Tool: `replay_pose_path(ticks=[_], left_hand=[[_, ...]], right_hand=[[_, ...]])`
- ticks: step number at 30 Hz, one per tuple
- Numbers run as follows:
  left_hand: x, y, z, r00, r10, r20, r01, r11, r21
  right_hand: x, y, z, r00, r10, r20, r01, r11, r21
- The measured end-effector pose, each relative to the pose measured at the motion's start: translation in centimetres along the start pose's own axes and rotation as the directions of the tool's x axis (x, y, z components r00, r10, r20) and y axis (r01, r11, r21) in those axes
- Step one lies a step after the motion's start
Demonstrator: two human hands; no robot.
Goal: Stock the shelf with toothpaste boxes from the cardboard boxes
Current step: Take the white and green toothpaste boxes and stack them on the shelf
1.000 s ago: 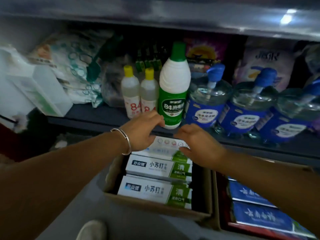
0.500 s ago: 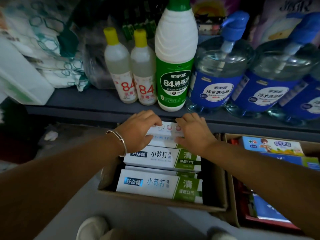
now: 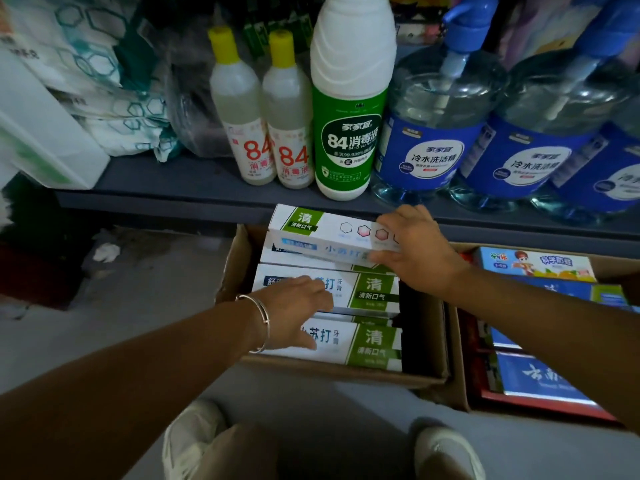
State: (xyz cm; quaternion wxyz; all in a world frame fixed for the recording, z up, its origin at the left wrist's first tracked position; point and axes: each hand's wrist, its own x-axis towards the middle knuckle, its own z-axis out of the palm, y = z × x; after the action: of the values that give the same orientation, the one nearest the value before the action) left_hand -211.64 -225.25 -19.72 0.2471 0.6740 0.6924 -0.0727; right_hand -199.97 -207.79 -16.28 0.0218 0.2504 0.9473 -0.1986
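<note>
Since half a second ago, the left hand [image 3: 294, 308] has let go of the lifted carton and dropped onto the packed rows, while the right hand [image 3: 417, 249] alone holds that carton, now raised clear of the stack and turned so its green end points left.

From left to right: soft crinkled plastic packs printed with teal hexagons [image 3: 100, 81] slump on the dark grey flat shelf [image 3: 156, 188]. Beside them stand two slim translucent bottles with yellow caps and red "84" labels [image 3: 266, 126], then a tall white plastic bottle with a glossy green label [image 3: 349, 109], then round clear jugs with blue pump tops and blue labels [image 3: 440, 126].

Below the shelf edge sits an open brown cardboard box [image 3: 429, 344] on the grey floor. Inside it lie long rectangular white-and-green toothpaste boxes [image 3: 367, 294], smooth card, stacked flat in rows. The left hand, wearing a thin silver bangle [image 3: 259, 323], rests on these with fingers loosely spread and flat, gripping nothing. Above the back of the stack, just below the shelf, the lifted white toothpaste carton with green end panel [image 3: 325, 233] is pinched at its right end by the right hand, fingers curled over the top and thumb underneath.

Further right, a second open cardboard box [image 3: 460, 358] holds blue cartons [image 3: 530, 379] and a colourful cartoon-printed carton [image 3: 535, 265].
</note>
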Motion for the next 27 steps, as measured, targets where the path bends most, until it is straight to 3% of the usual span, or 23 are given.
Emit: replay_pose_path(ticks=[3,20,27], left_hand=[[-0.2,0.6,1.0,0.997,-0.002,0.072,-0.005,0.996,0.087],[-0.4,1.3,1.5,0.998,-0.054,0.041,0.042,0.966,0.256],[-0.7,0.8,-0.3,0.994,-0.108,0.015,0.106,0.99,0.09]], right_hand=[[-0.7,0.2,0.0,1.0,0.003,0.006,-0.003,1.0,0.001],[-1.4,0.3,-0.1,1.0,0.008,0.017,-0.008,1.0,0.003],[-1.7,-0.3,-1.7,1.0,-0.005,0.023,0.005,1.0,-0.006]])
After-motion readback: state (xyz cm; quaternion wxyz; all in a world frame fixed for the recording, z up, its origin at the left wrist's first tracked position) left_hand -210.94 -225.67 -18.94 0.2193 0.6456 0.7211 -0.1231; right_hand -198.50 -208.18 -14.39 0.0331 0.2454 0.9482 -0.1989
